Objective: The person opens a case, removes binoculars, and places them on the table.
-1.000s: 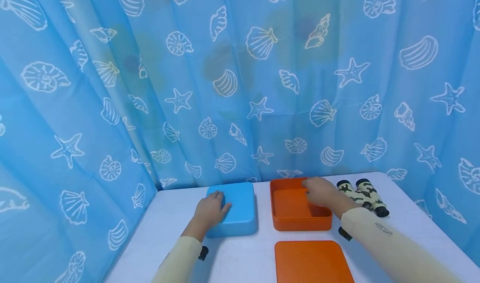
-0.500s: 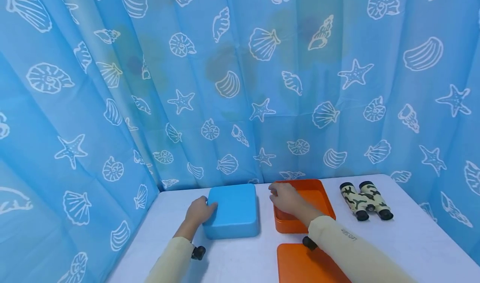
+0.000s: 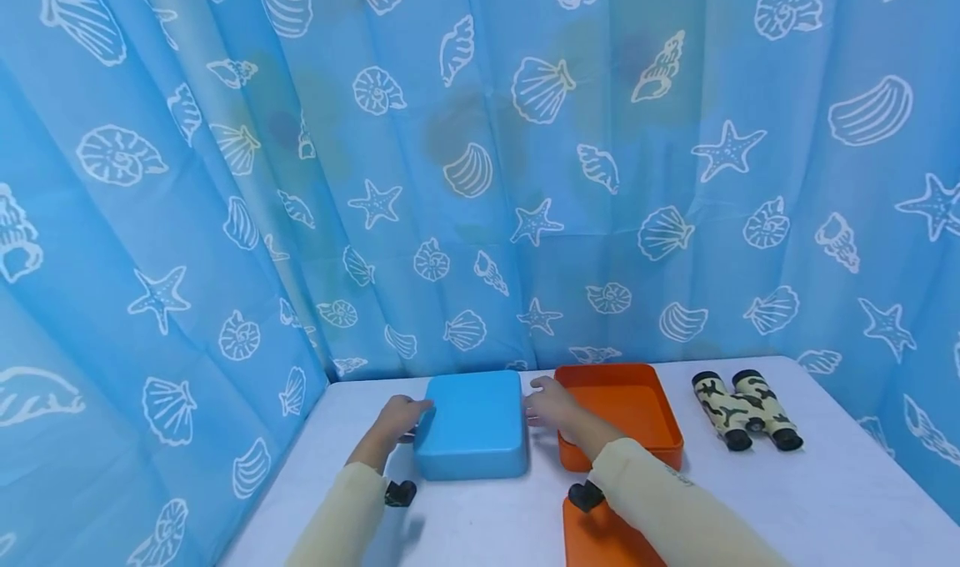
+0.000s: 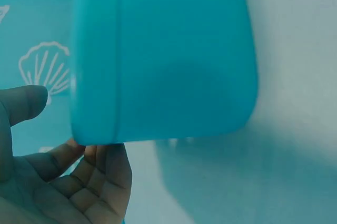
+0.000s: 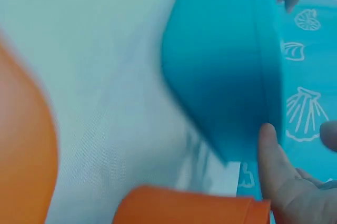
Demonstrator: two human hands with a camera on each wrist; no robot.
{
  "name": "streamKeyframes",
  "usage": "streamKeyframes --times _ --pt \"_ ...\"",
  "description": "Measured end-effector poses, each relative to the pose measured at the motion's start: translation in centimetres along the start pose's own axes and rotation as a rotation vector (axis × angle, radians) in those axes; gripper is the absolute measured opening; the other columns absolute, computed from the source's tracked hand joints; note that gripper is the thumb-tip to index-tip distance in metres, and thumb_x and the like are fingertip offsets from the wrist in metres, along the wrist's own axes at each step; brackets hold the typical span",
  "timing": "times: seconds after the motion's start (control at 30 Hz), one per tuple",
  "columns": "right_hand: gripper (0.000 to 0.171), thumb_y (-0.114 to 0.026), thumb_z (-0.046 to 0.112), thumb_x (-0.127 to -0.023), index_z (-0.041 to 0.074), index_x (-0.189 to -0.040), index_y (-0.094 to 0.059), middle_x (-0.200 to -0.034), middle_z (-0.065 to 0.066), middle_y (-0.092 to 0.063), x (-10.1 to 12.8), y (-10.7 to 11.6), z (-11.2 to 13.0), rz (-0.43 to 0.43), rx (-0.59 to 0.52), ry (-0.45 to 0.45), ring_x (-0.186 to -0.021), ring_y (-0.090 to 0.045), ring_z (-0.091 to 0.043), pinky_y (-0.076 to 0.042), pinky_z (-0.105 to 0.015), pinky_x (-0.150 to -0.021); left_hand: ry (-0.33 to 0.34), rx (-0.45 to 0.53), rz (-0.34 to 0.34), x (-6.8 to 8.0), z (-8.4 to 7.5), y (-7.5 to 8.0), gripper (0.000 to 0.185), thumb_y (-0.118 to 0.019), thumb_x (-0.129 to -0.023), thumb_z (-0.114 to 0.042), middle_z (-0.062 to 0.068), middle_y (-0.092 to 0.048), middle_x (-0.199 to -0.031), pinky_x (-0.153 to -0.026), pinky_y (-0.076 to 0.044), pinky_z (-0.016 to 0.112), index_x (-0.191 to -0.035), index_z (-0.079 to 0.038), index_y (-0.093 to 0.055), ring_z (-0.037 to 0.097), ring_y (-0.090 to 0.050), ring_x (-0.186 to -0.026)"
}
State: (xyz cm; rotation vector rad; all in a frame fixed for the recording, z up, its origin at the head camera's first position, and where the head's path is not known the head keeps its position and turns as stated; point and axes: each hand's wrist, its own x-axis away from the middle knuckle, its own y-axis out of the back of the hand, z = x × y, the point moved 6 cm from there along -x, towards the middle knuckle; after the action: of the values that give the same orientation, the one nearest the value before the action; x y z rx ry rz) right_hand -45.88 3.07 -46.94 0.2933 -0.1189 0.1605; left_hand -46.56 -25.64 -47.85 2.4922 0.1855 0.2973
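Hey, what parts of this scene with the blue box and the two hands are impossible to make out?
- Inside of the blue box: hidden by its lid in every view.
- Orange lid: cut off by the head view's bottom edge and the right sleeve.
- Right hand: only fingertips show, blurred, in the right wrist view.
- Left hand: fingers hidden behind the box.
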Motion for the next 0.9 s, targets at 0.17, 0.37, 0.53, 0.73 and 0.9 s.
streamKeyframes --times 0.17,0.37,0.53,0.73,0.9 --pt "0.051 -0.047 0.005 -0.1 -0.011 -0.145 -0.028 -0.131 -0.03 -0.049 -0.4 -0.3 -0.6 0.035 -0.226 -0.103 -0.112 -0.057 -0.039 -0.05 -0.044 -0.092 0.047 0.083 0.015 -0.4 -0.1 -0.2 0.065 -0.057 -0.097 -0.035 0.028 -0.052 -0.127 -0.09 -0.048 0.056 -0.14 0.009 -0.037 0.048 -0.054 -0.113" --pt "0.044 -0.047 0.008 -0.1 -0.011 -0.138 -0.037 -0.128 -0.028 -0.052 -0.3 -0.3 -0.5 0.065 -0.316 -0.191 -0.109 -0.058 -0.038 -0.053 -0.041 -0.089 0.083 0.135 0.03 -0.6 -0.9 0.3 0.058 -0.053 -0.099 -0.034 0.027 -0.055 -0.121 -0.091 -0.048 0.054 -0.136 0.009 -0.041 0.045 -0.056 -0.111" --pt "0.047 -0.051 0.008 -0.098 -0.007 -0.139 -0.035 -0.128 -0.028 -0.051 0.0 -0.2 0.1 0.069 -0.351 -0.241 -0.105 -0.058 -0.037 -0.051 -0.041 -0.091 0.124 0.142 0.031 -0.6 -1.6 0.8 0.054 -0.052 -0.1 -0.034 0.023 -0.058 -0.113 -0.087 -0.052 0.05 -0.132 0.009 -0.046 0.038 -0.061 -0.102" --pt "0.052 -0.053 0.009 -0.097 -0.003 -0.143 -0.031 -0.127 -0.028 -0.051 -0.2 0.0 0.2 0.054 -0.411 -0.259 -0.106 -0.057 -0.037 -0.051 -0.04 -0.091 0.168 0.164 0.032 -0.3 -2.4 1.2 0.051 -0.051 -0.1 -0.033 0.024 -0.057 -0.108 -0.087 -0.051 0.052 -0.126 0.011 -0.048 0.039 -0.061 -0.098" --pt "0.056 -0.053 0.008 -0.096 -0.001 -0.145 -0.026 -0.132 -0.03 -0.047 -0.3 0.0 -0.2 0.04 -0.453 -0.284 -0.109 -0.055 -0.04 -0.052 -0.045 -0.09 0.139 0.175 0.034 -0.3 -2.8 1.2 0.05 -0.049 -0.102 -0.029 0.027 -0.057 -0.111 -0.083 -0.053 0.054 -0.13 0.011 -0.046 0.041 -0.063 -0.094"
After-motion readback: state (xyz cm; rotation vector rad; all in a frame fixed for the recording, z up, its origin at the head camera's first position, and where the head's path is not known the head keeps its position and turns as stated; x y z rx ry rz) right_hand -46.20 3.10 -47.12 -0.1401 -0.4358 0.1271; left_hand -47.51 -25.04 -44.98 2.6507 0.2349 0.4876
